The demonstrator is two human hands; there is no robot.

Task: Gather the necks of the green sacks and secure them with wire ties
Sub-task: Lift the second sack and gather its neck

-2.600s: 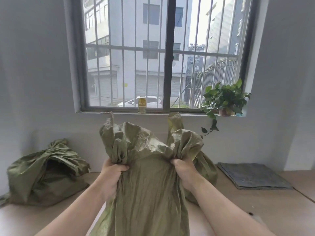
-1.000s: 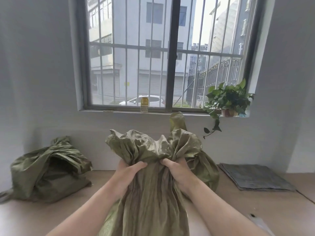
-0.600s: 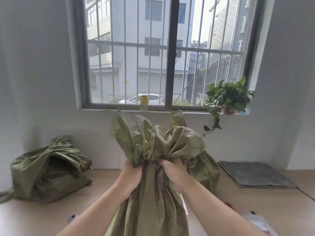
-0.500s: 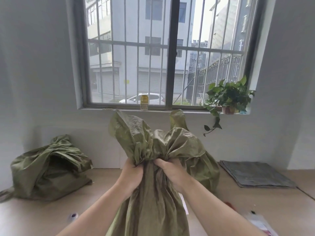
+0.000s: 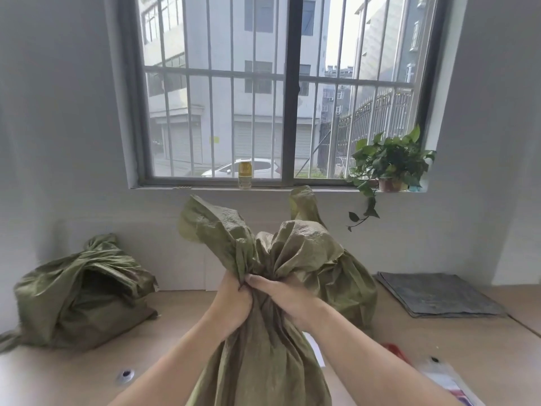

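Observation:
I hold a green woven sack (image 5: 260,356) upright in front of me, its neck bunched into a tight gather. My left hand (image 5: 232,303) and my right hand (image 5: 285,297) are both closed around that neck, touching each other, with the loose mouth fanning out above them. A second green sack (image 5: 348,276) stands right behind it, its twisted top poking up. A third green sack (image 5: 82,291) lies slumped on the table at the left. I see no wire tie.
A wooden table (image 5: 87,373) runs under the sacks. A stack of grey folded sheets (image 5: 436,294) lies at the right. A potted plant (image 5: 389,165) and a small yellow bottle (image 5: 244,175) stand on the windowsill. A small round cap (image 5: 126,374) lies at the lower left.
My two hands have come together from well apart, drawing the wide open mouth of the sack into one tight bunch between them.

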